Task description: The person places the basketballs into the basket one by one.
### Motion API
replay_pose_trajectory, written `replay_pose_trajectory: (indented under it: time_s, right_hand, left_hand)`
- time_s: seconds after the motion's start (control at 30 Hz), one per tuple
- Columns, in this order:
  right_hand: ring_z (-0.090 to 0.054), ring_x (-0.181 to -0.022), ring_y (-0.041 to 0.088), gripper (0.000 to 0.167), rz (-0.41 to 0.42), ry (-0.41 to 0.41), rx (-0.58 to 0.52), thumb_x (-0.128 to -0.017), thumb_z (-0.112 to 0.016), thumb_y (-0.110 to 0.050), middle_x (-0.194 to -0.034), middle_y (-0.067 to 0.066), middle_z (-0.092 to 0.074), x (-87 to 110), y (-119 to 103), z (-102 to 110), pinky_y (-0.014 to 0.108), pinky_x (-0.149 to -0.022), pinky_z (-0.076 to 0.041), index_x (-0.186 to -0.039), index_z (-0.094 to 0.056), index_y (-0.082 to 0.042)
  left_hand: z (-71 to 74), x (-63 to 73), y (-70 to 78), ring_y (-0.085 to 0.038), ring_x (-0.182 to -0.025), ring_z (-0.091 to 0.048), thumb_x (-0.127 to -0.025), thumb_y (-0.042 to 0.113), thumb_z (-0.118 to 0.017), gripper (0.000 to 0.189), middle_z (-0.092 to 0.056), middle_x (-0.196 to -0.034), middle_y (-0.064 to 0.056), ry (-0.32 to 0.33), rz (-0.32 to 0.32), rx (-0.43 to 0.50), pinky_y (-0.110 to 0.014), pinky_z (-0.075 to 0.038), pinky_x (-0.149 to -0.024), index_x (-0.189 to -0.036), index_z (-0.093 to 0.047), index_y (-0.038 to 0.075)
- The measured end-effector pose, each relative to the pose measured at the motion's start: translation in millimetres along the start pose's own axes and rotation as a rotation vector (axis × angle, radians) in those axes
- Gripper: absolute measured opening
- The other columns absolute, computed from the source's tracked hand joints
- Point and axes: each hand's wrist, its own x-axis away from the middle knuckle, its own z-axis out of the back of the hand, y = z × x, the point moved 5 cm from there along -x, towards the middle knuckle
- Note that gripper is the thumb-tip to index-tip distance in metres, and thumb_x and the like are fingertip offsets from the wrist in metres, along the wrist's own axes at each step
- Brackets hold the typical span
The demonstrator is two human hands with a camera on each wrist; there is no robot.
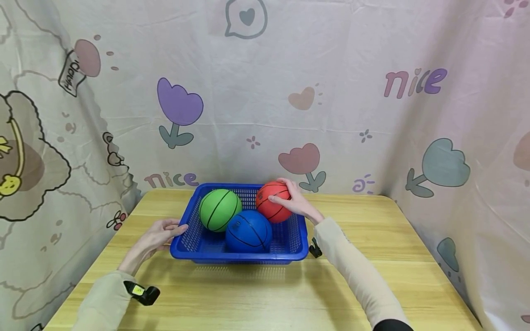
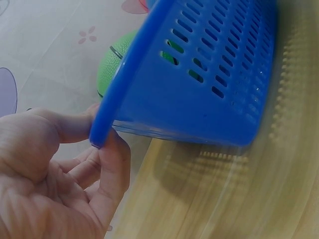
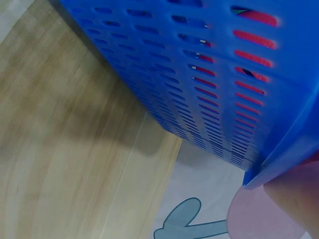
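A blue plastic basket (image 1: 290,256) with slotted walls holds a green ball (image 1: 219,210), a blue ball (image 1: 249,232) and a red ball (image 1: 271,202), each lined in black like a small basketball. My left hand (image 1: 163,234) pinches the basket's left rim, thumb on top and fingers beneath, as the left wrist view shows up close. At the basket's back right corner, my right hand (image 1: 293,200) grips the red ball from its right side, thumb across its front. In the right wrist view the basket's wall (image 3: 189,74) hides most of that hand.
The basket stands on a light wooden table (image 1: 248,299) near its back edge. Behind it hangs a pale printed cloth (image 1: 248,69) with flowers and lettering, which also covers both sides.
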Motion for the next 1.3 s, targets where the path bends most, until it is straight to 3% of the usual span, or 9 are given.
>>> replay_pose_trajectory:
  time_s: [0.2, 0.4, 0.73, 1.3]
  right_hand:
    - [-0.032, -0.137, 0.035, 0.065, -0.006, -0.01, 0.031, -0.094, -0.066, -0.038, -0.15, 0.016, -0.035, 1.8, 0.9, -1.1, 0.057, -0.104, -0.047, -0.15, -0.037, -0.023]
    - [-0.026, -0.139, 0.035, 0.068, 0.029, 0.006, 0.067, -0.091, -0.07, -0.034, -0.156, 0.014, -0.027, 1.3, -1.2, -0.7, 0.059, -0.106, -0.044, -0.15, -0.04, -0.017]
    - [-0.045, -0.13, 0.037, 0.071, 0.018, -0.006, 0.024, -0.092, -0.071, -0.032, -0.147, 0.019, -0.036, 5.1, -2.6, 0.4, 0.056, -0.104, -0.048, -0.152, -0.04, -0.01]
    - [-0.05, -0.124, 0.035, 0.071, 0.013, -0.009, 0.128, -0.091, -0.071, -0.037, -0.136, 0.02, -0.048, 6.4, -1.3, -0.7, 0.052, -0.099, -0.052, -0.149, -0.046, -0.005]
  left_hand:
    - [-0.6, -0.1, 0.6, -0.013, -0.086, -0.073, -0.103, 0.03, -0.059, 0.07, -0.071, -0.116, -0.011, 0.005, 0.002, -0.002, -0.034, -0.063, -0.076, -0.147, -0.029, -0.015]
    - [-0.9, 0.2, 0.5, -0.014, -0.086, -0.073, -0.103, 0.031, -0.059, 0.071, -0.07, -0.117, -0.012, 0.007, 0.001, -0.004, -0.035, -0.063, -0.077, -0.147, -0.029, -0.015]
    - [-0.1, -1.0, -0.5, -0.015, -0.088, -0.074, -0.103, 0.031, -0.058, 0.07, -0.068, -0.123, -0.019, 0.004, 0.0, -0.006, -0.036, -0.063, -0.079, -0.147, -0.028, -0.016]
    - [-0.3, -0.9, -0.3, -0.016, -0.089, -0.074, -0.104, 0.03, -0.057, 0.068, -0.068, -0.123, -0.019, 0.0, -0.012, 0.001, -0.037, -0.063, -0.078, -0.146, -0.031, -0.015]
